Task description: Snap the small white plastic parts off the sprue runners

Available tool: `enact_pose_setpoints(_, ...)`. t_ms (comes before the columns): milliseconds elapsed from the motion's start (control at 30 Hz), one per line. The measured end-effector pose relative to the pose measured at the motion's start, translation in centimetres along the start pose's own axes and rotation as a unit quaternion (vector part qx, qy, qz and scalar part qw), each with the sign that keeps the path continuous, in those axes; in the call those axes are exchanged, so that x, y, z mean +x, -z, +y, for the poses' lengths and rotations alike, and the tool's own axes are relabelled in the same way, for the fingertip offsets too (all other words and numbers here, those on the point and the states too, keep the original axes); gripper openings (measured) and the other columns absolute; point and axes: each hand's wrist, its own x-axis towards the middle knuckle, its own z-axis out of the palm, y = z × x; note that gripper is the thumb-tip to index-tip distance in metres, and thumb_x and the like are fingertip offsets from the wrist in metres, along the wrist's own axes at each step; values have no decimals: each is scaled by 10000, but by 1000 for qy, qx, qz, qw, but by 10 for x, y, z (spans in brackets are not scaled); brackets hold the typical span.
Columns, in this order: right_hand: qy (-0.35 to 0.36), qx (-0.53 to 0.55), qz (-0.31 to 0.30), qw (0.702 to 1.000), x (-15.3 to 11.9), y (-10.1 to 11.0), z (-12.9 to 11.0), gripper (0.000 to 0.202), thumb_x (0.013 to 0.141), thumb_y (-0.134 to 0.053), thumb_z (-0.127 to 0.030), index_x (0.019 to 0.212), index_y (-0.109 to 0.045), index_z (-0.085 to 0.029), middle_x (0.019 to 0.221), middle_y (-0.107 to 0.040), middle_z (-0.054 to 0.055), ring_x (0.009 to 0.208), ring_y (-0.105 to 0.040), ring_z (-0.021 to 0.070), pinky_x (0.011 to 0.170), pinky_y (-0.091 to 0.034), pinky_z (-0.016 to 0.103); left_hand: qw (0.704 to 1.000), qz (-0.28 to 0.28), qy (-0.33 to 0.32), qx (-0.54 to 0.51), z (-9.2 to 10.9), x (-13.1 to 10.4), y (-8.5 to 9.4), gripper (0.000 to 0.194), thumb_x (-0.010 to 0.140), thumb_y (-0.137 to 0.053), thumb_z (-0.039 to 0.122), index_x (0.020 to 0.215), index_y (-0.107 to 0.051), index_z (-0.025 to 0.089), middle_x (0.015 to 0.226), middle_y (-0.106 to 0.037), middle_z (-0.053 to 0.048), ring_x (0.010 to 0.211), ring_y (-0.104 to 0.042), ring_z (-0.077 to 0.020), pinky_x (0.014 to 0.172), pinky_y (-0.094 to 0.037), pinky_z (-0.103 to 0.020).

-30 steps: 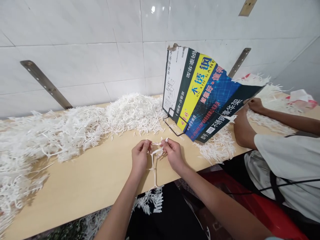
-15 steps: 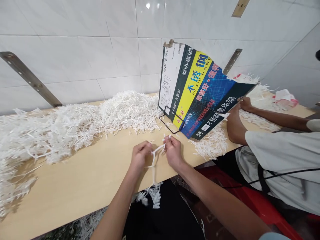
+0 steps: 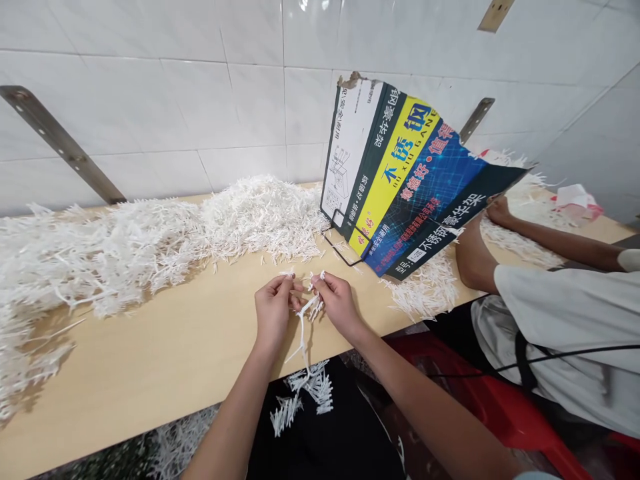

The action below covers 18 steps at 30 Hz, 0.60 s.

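Observation:
A branched white plastic piece (image 3: 303, 333) hangs between my hands over the table's front edge, its comb-like lower end lying on the dark cloth of my lap. My right hand (image 3: 336, 301) pinches the upper part of this piece, with small white tips showing above the fingers. Just to the left, my left hand (image 3: 275, 305) is closed, thumb against fingertips, with a bit of white plastic sticking out at the top. Behind both hands, a long heap of small white plastic pieces (image 3: 265, 217) lies along the wall on the wooden table (image 3: 180, 347).
A printed cardboard sheet (image 3: 395, 180) leans in a black wire stand (image 3: 345, 253) right of the heap. More white pieces (image 3: 425, 290) lie beside it. Another person's arms (image 3: 555, 233) reach in behind the cardboard, above a red stool (image 3: 500, 413).
My left hand has turned upright, with white plastic now at its fingertips. My right hand has moved slightly left, and the hands are closer together. The view has shifted a little.

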Motion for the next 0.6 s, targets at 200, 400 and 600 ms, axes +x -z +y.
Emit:
enact_pose_setpoints(200, 1, -20, -11, 1000, -1, -1, -7, 427, 918, -624, -518, 659, -513, -197, 612, -462, -33, 575, -430, 122, 544, -333, 255, 999, 5, -36, -4, -3, -3, -2, 301, 929, -655, 456, 1002, -682, 165, 782, -693, -14, 439, -478, -61, 540, -473, -238)
enact_pose_setpoints(400, -4, -10, 41, 999, 1, 2, -7, 401, 914, -639, -530, 711, -549, -196, 653, -525, -20, 615, -471, 133, 576, -377, 255, 968, -137, -72, 196, 14, -17, -2, 272, 931, -624, 445, 951, -716, 189, 854, -729, -56, 755, -659, -189, 701, -485, -278)
enact_pose_setpoints(600, 16, -4, 69, 997, 1, 3, -7, 350, 942, -603, -532, 853, -630, -195, 765, -624, 28, 691, -548, 161, 645, -442, 265, 923, -104, -110, 353, 16, -45, 10, 341, 921, -639, 423, 659, -624, 206, 513, -485, 35, 493, -421, -134, 541, -270, -262)
